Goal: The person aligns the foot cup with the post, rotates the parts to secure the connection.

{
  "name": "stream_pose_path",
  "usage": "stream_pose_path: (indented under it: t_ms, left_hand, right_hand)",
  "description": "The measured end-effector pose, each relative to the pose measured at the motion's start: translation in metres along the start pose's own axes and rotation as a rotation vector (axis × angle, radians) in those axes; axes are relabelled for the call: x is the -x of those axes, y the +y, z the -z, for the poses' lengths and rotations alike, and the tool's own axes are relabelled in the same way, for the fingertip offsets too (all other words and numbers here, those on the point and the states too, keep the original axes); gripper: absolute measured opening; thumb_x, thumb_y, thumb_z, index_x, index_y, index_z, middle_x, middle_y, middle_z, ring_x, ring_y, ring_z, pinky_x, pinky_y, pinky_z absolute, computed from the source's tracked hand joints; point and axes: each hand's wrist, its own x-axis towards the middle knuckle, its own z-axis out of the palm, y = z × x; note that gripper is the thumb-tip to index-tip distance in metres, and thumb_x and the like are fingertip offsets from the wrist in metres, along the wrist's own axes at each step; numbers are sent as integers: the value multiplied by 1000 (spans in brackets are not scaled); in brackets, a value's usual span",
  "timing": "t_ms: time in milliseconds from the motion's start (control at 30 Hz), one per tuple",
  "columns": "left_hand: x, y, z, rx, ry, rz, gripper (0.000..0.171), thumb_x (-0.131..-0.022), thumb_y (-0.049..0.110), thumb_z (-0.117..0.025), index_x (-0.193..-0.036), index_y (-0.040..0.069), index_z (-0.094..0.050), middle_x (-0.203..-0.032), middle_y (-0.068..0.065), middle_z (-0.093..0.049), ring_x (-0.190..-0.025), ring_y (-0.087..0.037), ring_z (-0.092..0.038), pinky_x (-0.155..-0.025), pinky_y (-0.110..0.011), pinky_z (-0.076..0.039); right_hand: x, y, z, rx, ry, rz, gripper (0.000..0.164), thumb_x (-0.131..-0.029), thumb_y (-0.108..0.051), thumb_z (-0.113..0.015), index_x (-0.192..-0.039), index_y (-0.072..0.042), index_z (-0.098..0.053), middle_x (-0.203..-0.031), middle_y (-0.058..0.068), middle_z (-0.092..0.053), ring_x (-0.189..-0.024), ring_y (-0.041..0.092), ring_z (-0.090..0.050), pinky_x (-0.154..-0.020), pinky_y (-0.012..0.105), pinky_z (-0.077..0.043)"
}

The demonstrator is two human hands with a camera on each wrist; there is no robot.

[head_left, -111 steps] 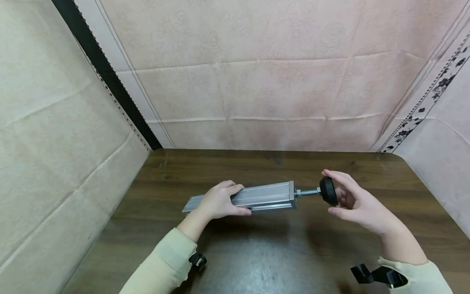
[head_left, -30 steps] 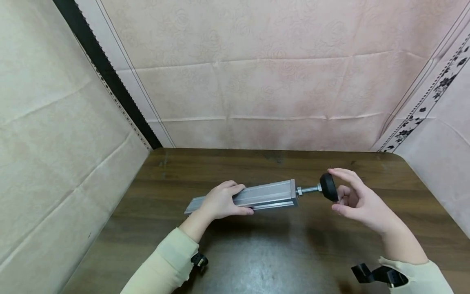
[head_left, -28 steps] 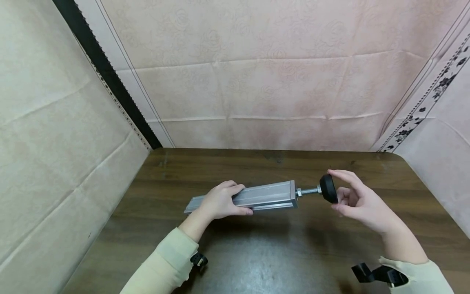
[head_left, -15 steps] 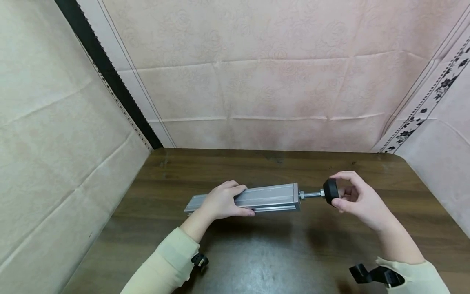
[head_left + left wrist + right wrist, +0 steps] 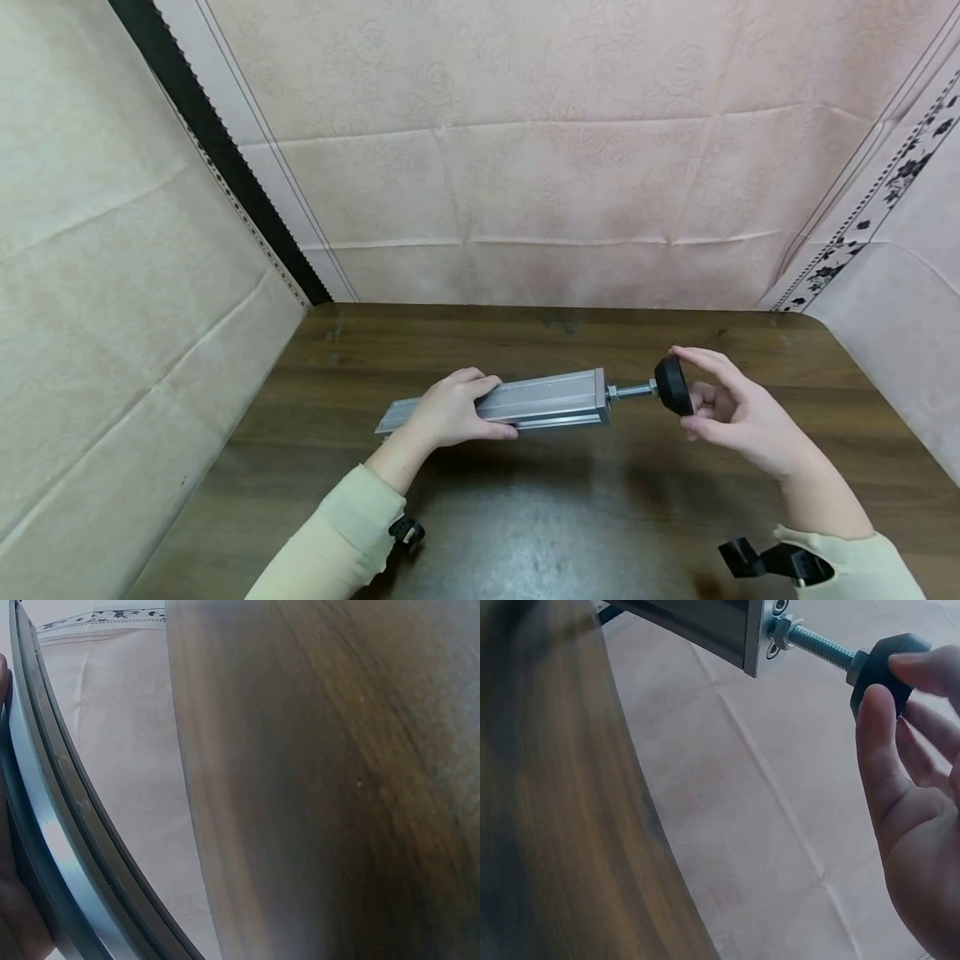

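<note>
**Fingertips on the black foot, bar gripped at mid-length**

Gripping firmly, the left hand (image 5: 452,411) wraps its fingers over the top of the long silver aluminium profile bar (image 5: 542,397), thumb tucked along the near side, holding it lifted just above the dark wooden table (image 5: 525,517). In the left wrist view that bar's ribbed edge (image 5: 52,847) runs right along the palm.

Off the bar's right end, a threaded steel stud (image 5: 632,389) pokes out with a nut seated against the end face, and on its tip sits the round black plastic foot (image 5: 672,386). The right hand (image 5: 731,412) is on it now: index fingertip resting on the top rim, thumb at the lower edge, a light pinch with the other fingers loosely curved behind. The right wrist view shows it well, the stud (image 5: 817,643) leading straight into the black foot (image 5: 885,660) with fingertips (image 5: 877,701) closing on it.

Behind both hands hangs a pale pink creased cloth backdrop (image 5: 562,167), and cream sleeves cover both forearms.
</note>
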Motion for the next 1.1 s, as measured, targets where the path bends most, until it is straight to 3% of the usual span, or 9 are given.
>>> stream_pose_path:
  t_ms: [133,300,400,500,700,800,967,1100]
  left_hand:
    - [0,0,1,-3,-5,-2,80,-68,66,-69,-128,13,-58,-117,-5,-56,-100,-18,-53,-82,-37,-47]
    - [0,1,0,-20,-15,-8,80,-68,67,-69,-127,14,-59,-118,-5,-56,-103,-19,-53,-85,-37,-46]
    - [0,1,-1,-26,-17,-9,81,-68,67,-68,-128,14,-59,-119,-5,-56,-105,-20,-53,-86,-38,-46]
    - [0,1,-1,-25,-14,-7,81,-68,67,-69,-128,13,-59,-119,-6,-56,-105,-21,-53,-86,-39,-46]
    - [1,0,0,0,-15,1,81,-68,66,-69,-128,13,-58,-118,-5,-56,-102,-20,-53,-84,-38,-46]
    - [1,0,0,7,-14,4,80,-68,65,-70,-127,13,-59,-118,-5,-56,-101,-19,-53,-84,-38,-47]
    - [1,1,0,-2,-14,-3,81,-68,66,-69,-128,12,-59,-118,-5,-56,-103,-19,-53,-85,-38,-46]
    - [1,4,2,-8,-19,-11,81,-68,66,-70,-128,12,-58,-119,-5,-56,-104,-20,-52,-86,-38,-46]
  right_hand:
    - [0,1,0,65,57,-6,76,-76,24,-59,-142,-1,-33,-121,5,-41,-64,12,-56,-49,30,-45]
    - [-2,6,-3,123,144,-30,66,-75,22,-61,-134,-4,-47,-107,1,-50,-71,12,-56,-53,27,-47]
    - [-3,8,-4,100,161,-14,61,-76,22,-60,-131,-1,-48,-112,1,-50,-71,13,-56,-53,28,-49]
    - [-3,9,-4,58,122,51,64,-75,24,-58,-133,2,-43,-124,4,-46,-69,14,-55,-52,28,-48]
    - [-3,13,2,-127,-71,186,76,-74,32,-49,-141,10,-23,-143,13,-26,-80,18,-57,-61,30,-50]
    - [-1,12,4,-163,-98,154,77,-74,33,-47,-143,8,-22,-140,9,-29,-77,18,-58,-60,31,-50]
    - [1,9,4,-99,-29,55,74,-76,29,-51,-141,2,-33,-123,4,-41,-66,15,-56,-49,32,-46]
    - [1,8,3,-67,52,-18,60,-80,21,-54,-134,-4,-46,-109,4,-51,-79,13,-60,-55,30,-51]
